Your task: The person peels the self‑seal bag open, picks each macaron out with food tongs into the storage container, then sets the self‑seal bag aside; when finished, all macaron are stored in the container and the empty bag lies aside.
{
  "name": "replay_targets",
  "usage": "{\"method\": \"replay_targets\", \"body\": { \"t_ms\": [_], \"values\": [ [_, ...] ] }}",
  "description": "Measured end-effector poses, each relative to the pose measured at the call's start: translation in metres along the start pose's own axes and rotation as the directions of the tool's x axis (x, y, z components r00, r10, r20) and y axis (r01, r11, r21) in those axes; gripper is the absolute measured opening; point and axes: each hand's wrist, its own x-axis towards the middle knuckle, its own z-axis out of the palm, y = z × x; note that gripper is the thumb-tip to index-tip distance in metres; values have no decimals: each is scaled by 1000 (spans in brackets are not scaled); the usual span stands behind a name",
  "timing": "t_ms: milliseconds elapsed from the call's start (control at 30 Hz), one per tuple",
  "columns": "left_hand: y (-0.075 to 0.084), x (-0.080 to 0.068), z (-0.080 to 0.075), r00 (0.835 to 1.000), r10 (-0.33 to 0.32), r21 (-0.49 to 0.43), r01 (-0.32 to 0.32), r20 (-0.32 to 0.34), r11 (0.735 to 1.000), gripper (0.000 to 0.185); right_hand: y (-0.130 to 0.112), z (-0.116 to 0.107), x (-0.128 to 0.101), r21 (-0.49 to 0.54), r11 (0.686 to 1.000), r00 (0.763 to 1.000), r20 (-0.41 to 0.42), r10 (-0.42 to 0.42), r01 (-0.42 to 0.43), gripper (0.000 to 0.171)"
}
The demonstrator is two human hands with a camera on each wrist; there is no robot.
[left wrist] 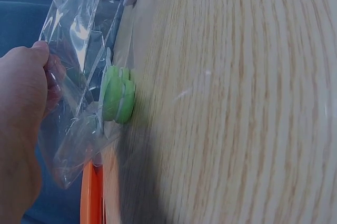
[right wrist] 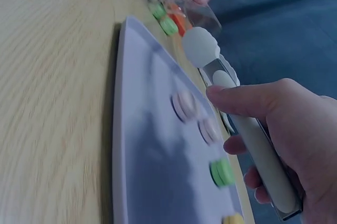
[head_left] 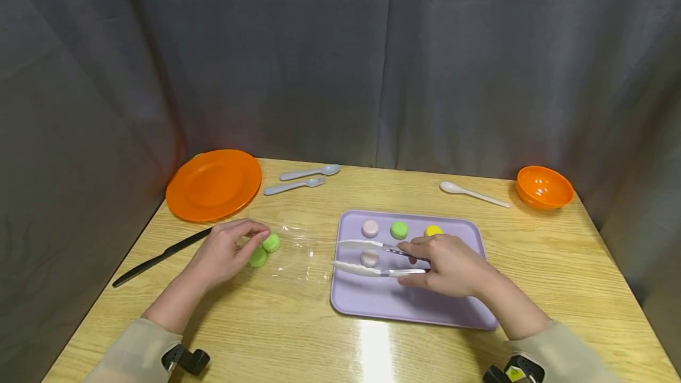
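My left hand [head_left: 226,250] pinches the upper layer of a clear plastic bag [left wrist: 79,40], lifting it off the table. Two green macarons [head_left: 271,243] lie inside the bag, beside my left fingers. On the right, my right hand [head_left: 447,265] grips a pair of tongs [head_left: 359,269] with pale scalloped tips. The tongs are spread apart and point left above a lilac tray [head_left: 372,300], with nothing between their tips. A pink macaron [head_left: 369,258] shows between the arms from above. Behind it on the tray are another pink macaron [head_left: 370,229], a green macaron [head_left: 399,230] and a yellow macaron [head_left: 433,230].
An orange plate [head_left: 213,185] lies at the back left, and a black knife [head_left: 154,262] in front of it. Behind the bag are a grey spoon [head_left: 311,172] and a grey fork [head_left: 295,185]. A white spoon [head_left: 473,194] and an orange bowl [head_left: 544,188] occupy the back right.
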Motion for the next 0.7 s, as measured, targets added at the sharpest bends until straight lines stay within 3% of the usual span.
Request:
{"method": "replay_targets", "body": {
  "t_ms": [367, 700],
  "values": [
    [-2, 0, 1, 1000, 14, -2, -14, -4, 1000, 9, -24, 24, 49, -21, 1000, 999, 30, -18, 19, 52],
    [1, 5, 4, 1000, 4, -7, -4, 11, 1000, 9, -45, 51, 85, -41, 999, 999, -11, -30, 30, 44]
  ]
}}
